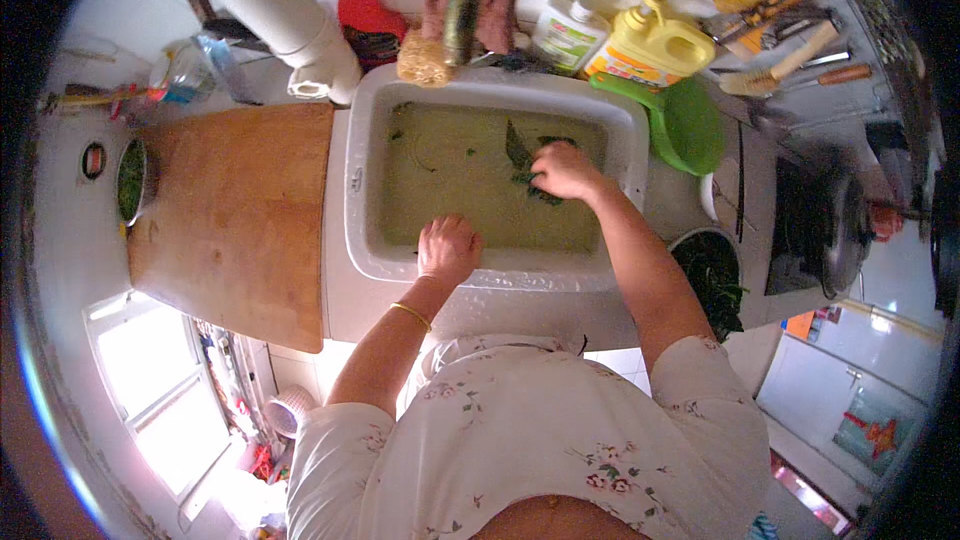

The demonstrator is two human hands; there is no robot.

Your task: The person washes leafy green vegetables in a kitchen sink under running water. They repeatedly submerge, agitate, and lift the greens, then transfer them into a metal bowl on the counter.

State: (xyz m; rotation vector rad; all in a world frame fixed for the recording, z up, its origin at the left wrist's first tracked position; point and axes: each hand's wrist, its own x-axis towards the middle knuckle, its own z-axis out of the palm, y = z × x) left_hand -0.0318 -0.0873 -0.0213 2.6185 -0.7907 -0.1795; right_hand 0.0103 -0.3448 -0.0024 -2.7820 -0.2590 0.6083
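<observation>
A white sink [498,279] full of cloudy, greenish water [465,172] lies before me. Over the right half of the water, my right hand [564,171] has its fingers closed around dark leafy greens [517,146]. Some leaves stick out past the fingers, and others lie under the hand. My left hand [448,244] is at the front inner edge of the sink, knuckles up; its fingertips are hidden, so its grip is unclear. Small leaf bits float at the sink's left.
A wooden board [232,217] covers the left counter. Right of the sink are a green plastic scoop [686,127] and a pot of leafy greens [709,270]. Behind stand a yellow pump bottle [652,45] and a white bottle [571,30]. A loofah [424,60] hangs over the back rim.
</observation>
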